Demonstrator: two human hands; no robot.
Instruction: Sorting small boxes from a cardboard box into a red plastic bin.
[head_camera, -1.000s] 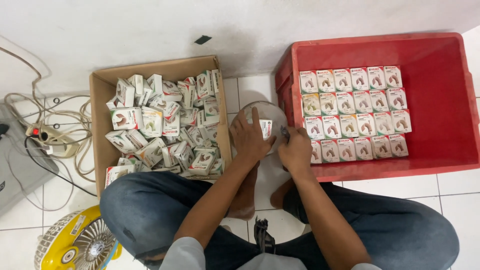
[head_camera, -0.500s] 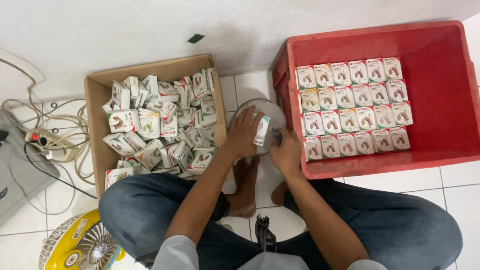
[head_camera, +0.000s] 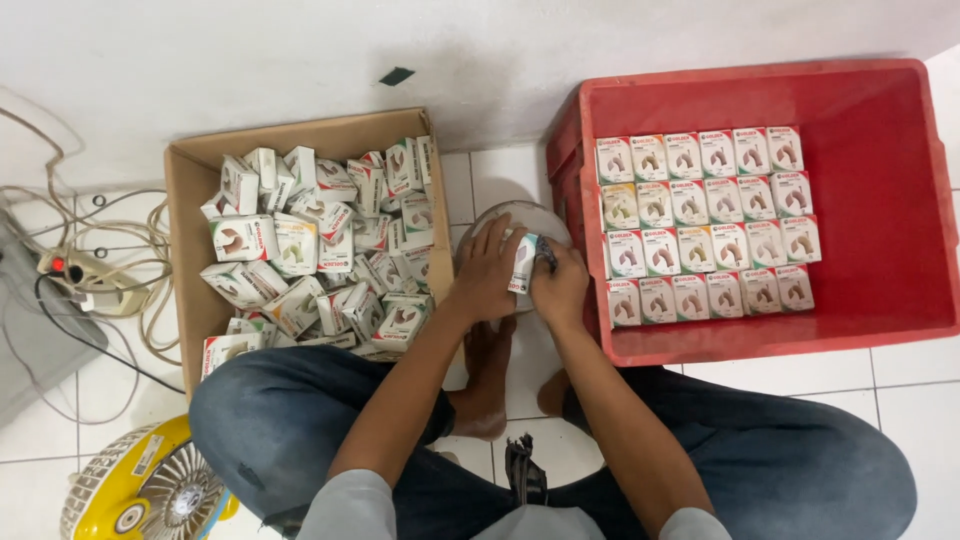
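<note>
two hands, left hand (head_camera: 487, 270) and right hand (head_camera: 560, 288), both clasped round one small white cardboard box (head_camera: 523, 262) above a round clear bowl (head_camera: 520, 213)

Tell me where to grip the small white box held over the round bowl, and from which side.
Grip the small white box by its two long narrow edges, coming from above. It stands roughly upright between the left hand and right hand, so its top end is probably the freest.

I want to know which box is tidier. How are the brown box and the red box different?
The cardboard box is brown and smaller; the red crate is plastic and bigger. Small packets in the cardboard box lie jumbled in a heap; those in the red crate lie flat in neat rows, leaving bare floor. Both hold the same kind of small white packets.
</note>
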